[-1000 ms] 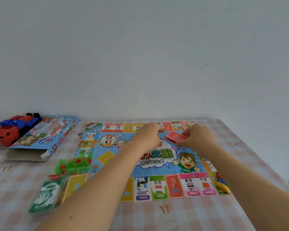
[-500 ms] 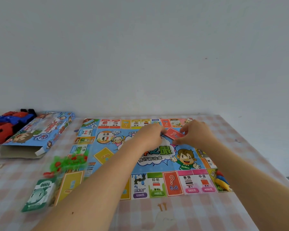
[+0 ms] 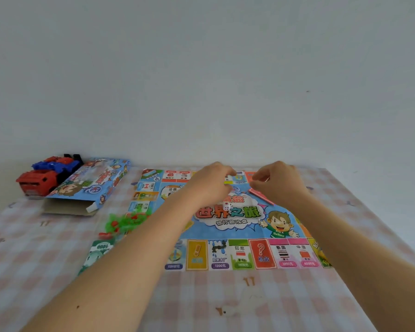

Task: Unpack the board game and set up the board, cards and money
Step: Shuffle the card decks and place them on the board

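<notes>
The colourful game board (image 3: 235, 226) lies unfolded flat on the checked tablecloth. My left hand (image 3: 211, 182) and my right hand (image 3: 279, 182) hover close together over its far middle, fingers curled. A red card pack (image 3: 260, 196) shows under my right hand, tilted, with the fingers on its far corner. My left fingertips are pinched together; nothing is visible in them. A small white die (image 3: 226, 206) sits on the board's centre, below my left hand. A green stack of paper money (image 3: 98, 254) lies at the board's near left corner, partly behind my left forearm.
A clear bag of green and red plastic houses (image 3: 124, 220) lies on the board's left edge. The opened game box (image 3: 91, 185) rests at the far left, with red and blue toy trucks (image 3: 48, 174) behind it. The table (image 3: 381, 236) ends at the right.
My left hand has let go of the red pack, which now hangs lower under my right hand. Both hands rose slightly. A white die now shows on the board's centre.
</notes>
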Demonstrator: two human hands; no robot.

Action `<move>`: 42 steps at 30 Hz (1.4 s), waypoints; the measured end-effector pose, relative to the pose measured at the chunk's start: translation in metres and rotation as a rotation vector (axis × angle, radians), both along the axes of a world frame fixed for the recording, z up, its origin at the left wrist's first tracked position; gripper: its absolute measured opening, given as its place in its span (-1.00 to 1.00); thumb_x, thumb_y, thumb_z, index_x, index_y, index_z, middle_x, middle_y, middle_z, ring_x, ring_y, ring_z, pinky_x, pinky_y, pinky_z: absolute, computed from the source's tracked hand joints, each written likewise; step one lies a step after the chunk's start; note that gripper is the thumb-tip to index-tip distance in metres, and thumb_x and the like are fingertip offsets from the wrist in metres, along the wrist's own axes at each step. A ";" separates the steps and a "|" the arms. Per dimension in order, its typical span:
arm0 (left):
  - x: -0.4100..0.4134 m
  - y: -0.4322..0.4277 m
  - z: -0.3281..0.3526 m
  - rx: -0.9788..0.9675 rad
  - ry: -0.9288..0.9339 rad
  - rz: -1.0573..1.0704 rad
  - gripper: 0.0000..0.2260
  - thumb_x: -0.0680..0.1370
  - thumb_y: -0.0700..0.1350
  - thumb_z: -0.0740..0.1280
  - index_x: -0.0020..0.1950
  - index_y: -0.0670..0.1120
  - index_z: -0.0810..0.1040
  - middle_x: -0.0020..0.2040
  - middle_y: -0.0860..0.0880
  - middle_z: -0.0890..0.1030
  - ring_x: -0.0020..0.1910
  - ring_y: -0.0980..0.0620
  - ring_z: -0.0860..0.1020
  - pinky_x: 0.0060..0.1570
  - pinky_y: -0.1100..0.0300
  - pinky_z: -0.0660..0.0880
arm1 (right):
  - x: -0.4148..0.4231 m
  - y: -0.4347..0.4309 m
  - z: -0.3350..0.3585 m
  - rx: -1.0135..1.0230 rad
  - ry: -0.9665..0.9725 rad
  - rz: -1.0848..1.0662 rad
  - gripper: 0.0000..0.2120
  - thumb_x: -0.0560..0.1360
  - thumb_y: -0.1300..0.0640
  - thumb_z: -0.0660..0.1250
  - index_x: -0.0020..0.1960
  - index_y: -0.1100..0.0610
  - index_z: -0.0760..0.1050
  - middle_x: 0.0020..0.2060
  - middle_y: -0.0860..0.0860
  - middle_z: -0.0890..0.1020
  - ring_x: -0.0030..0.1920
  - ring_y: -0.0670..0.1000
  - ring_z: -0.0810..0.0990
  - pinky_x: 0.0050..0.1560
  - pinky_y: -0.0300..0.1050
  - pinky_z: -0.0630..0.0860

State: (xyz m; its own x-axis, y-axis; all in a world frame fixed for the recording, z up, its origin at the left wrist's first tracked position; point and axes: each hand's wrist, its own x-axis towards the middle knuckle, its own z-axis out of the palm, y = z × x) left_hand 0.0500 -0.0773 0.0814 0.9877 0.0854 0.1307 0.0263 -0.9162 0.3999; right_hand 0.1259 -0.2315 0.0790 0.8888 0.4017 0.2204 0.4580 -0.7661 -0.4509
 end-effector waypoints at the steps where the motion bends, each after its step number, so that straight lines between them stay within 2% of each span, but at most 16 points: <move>1: -0.009 0.005 0.003 0.003 -0.009 0.014 -0.61 0.57 -0.12 0.26 0.41 -0.01 0.37 0.39 -0.04 0.38 0.34 -0.01 0.39 0.27 0.11 0.32 | -0.008 0.005 0.002 0.002 0.001 0.025 -0.82 0.45 0.06 0.37 0.02 0.04 0.66 -0.09 -0.05 0.69 -0.17 -0.07 0.59 -0.15 -0.18 0.55; 5: -0.050 0.029 0.010 -0.015 -0.019 0.092 -0.63 0.57 -0.08 0.28 0.39 -0.01 0.40 0.36 -0.03 0.40 0.31 0.00 0.41 0.23 0.12 0.33 | -0.046 0.031 0.006 0.019 0.009 0.143 -0.85 0.47 0.10 0.36 0.00 0.04 0.66 -0.10 -0.07 0.69 -0.20 -0.11 0.59 -0.27 -0.31 0.46; 10: -0.099 0.051 0.005 -0.076 -0.017 0.167 -0.63 0.56 -0.06 0.29 0.38 -0.01 0.43 0.36 0.00 0.43 0.32 0.03 0.41 0.26 0.15 0.33 | -0.087 0.060 0.006 0.046 0.045 0.254 -0.83 0.47 0.13 0.34 0.00 0.04 0.67 -0.11 -0.07 0.69 -0.22 -0.10 0.60 -0.20 -0.26 0.52; 15: -0.144 0.074 -0.007 -0.144 -0.065 0.258 -0.68 0.55 -0.07 0.30 0.31 0.01 0.49 0.33 0.02 0.48 0.28 0.09 0.44 0.15 0.22 0.34 | -0.124 0.084 0.000 0.059 0.069 0.341 -0.83 0.45 0.16 0.35 -0.01 0.03 0.67 -0.14 -0.06 0.69 -0.15 -0.08 0.62 -0.09 -0.21 0.55; 22: -0.174 0.089 -0.035 -0.279 -0.286 0.399 -0.77 0.53 -0.16 0.33 0.16 0.04 0.59 0.18 0.08 0.57 0.16 0.13 0.50 0.14 0.20 0.40 | -0.164 0.108 -0.004 -0.016 0.099 0.443 -0.82 0.40 0.25 0.38 -0.07 0.05 0.68 -0.17 -0.07 0.68 -0.14 -0.08 0.63 -0.05 -0.19 0.58; 26: -0.182 0.094 -0.051 -0.401 -0.447 0.470 -0.76 0.52 -0.24 0.31 0.10 0.03 0.61 0.07 0.11 0.61 0.04 0.21 0.53 0.02 0.34 0.41 | -0.175 0.121 -0.009 -0.068 0.133 0.450 -0.82 0.40 0.25 0.37 -0.09 0.06 0.70 -0.18 -0.05 0.70 -0.17 -0.05 0.65 -0.08 -0.19 0.59; 28: -0.185 0.093 -0.057 -0.419 -0.476 0.466 -0.75 0.51 -0.26 0.31 0.08 0.02 0.62 0.05 0.11 0.61 -0.01 0.22 0.53 0.00 0.34 0.43 | -0.177 0.129 -0.013 -0.086 0.163 0.424 -0.84 0.37 0.23 0.39 -0.13 0.04 0.69 -0.25 -0.03 0.70 -0.23 -0.02 0.65 -0.12 -0.13 0.62; 32: -0.187 0.096 -0.071 -0.427 -0.525 0.473 -0.73 0.47 -0.28 0.31 0.03 0.05 0.63 0.01 0.12 0.62 -0.01 0.19 0.55 0.02 0.18 0.52 | -0.179 0.143 -0.023 -0.145 0.184 0.345 -0.91 0.31 0.10 0.46 -0.19 0.01 0.64 -0.37 -0.10 0.55 -0.33 -0.07 0.53 -0.24 -0.14 0.56; 37: -0.188 0.097 -0.075 -0.423 -0.542 0.490 -0.73 0.44 -0.30 0.32 -0.02 0.05 0.63 -0.02 0.11 0.62 -0.03 0.17 0.55 0.00 0.20 0.51 | -0.184 0.155 -0.026 -0.282 0.180 0.302 -0.68 0.23 -0.09 0.48 -0.08 0.03 0.57 -0.16 -0.01 0.63 -0.10 0.02 0.61 -0.08 -0.06 0.60; 42: -0.189 0.097 -0.077 -0.381 -0.481 0.489 -0.74 0.41 -0.30 0.34 -0.07 0.05 0.63 -0.03 0.12 0.60 -0.06 0.15 0.55 0.00 0.16 0.51 | -0.184 0.161 -0.027 -0.356 0.185 0.291 -0.62 0.27 -0.11 0.43 -0.01 0.06 0.52 -0.12 0.01 0.62 -0.07 0.03 0.60 -0.05 -0.05 0.60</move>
State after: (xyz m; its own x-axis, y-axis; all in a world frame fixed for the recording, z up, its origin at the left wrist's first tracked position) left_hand -0.1393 0.0201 0.0047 0.6690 0.6206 0.4090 0.1355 -0.6429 0.7538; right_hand -0.0579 -0.0708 0.0523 0.7399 0.6607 -0.1264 0.6129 -0.7396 -0.2779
